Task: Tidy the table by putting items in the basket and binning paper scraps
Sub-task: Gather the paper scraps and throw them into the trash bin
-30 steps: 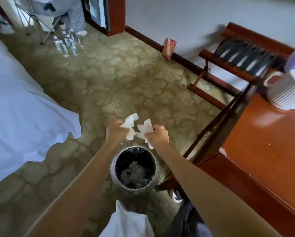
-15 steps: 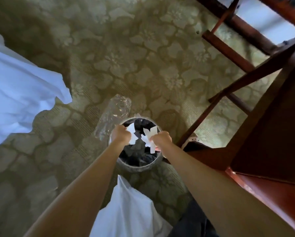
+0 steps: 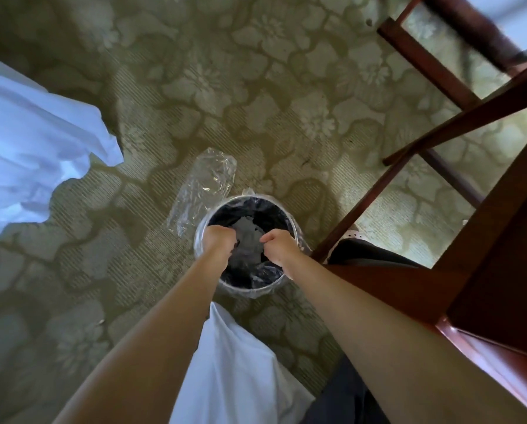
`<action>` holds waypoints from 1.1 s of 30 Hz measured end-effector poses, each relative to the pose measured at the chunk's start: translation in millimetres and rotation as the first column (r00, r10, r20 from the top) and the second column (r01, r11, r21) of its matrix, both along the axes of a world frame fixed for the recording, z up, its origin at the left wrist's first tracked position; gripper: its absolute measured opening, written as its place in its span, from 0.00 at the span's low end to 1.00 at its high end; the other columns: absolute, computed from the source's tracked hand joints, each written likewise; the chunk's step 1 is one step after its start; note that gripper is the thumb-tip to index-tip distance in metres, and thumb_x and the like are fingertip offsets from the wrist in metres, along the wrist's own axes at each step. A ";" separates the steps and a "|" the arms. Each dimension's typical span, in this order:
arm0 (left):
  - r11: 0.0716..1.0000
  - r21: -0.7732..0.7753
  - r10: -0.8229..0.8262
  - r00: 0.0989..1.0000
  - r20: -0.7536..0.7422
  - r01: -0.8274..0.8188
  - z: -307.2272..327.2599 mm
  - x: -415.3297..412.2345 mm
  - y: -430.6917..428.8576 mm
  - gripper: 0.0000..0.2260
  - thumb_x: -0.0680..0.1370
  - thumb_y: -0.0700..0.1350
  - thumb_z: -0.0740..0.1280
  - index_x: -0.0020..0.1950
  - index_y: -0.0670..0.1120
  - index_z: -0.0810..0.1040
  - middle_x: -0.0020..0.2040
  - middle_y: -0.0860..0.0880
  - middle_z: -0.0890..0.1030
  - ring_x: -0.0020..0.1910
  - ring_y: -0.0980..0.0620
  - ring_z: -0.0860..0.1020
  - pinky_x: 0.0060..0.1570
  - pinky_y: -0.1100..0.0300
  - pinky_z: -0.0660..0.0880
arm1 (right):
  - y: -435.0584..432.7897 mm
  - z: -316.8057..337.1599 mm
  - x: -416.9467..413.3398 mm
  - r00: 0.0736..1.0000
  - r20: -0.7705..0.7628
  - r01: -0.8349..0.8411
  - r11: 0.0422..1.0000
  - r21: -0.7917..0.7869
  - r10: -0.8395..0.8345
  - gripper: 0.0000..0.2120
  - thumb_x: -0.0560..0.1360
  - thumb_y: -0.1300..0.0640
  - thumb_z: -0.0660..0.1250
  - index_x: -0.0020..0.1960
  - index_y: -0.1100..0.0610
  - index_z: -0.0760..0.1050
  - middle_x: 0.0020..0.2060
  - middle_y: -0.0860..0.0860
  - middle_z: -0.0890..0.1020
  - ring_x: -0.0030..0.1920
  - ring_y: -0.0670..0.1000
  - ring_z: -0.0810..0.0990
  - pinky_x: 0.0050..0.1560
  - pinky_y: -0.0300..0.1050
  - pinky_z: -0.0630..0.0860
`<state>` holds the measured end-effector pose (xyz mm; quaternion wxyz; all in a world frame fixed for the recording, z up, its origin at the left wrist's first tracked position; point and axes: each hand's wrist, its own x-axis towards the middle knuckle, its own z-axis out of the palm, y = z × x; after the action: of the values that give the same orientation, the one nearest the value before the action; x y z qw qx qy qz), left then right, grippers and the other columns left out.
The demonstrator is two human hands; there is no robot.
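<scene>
Paper scraps [image 3: 247, 237]: light, limp, pinch-held at edges, lying in bin [image 3: 282, 209], frame centre; left hand [image 3: 220, 240] and right hand [image 3: 276, 249] curled, apparently empty.

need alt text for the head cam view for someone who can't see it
Seen from above, a person's left hand and right hand hang over a round waste bin lined with plastic, paper scraps lying inside. The bin stands on patterned carpet beside a dark wooden table, with white bedding at left.
</scene>
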<state>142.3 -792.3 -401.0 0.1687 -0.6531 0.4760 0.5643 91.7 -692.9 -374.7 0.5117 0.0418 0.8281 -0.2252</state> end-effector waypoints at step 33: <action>0.752 -0.657 -0.647 0.240 -0.724 0.045 431.3 -46.1 250.7 0.09 0.77 0.37 0.60 0.51 0.42 0.80 0.49 0.44 0.81 0.49 0.48 0.78 0.52 0.57 0.74 | 255.0 400.5 16.1 0.235 -0.244 0.184 0.290 -0.939 -0.941 0.10 0.75 0.67 0.60 0.41 0.56 0.75 0.38 0.52 0.80 0.39 0.48 0.79 0.43 0.40 0.76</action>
<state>96.1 -541.6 30.3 -0.1870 -0.0961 0.7506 0.6265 107.9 -437.9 25.8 -0.1111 0.0620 0.6688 -0.7325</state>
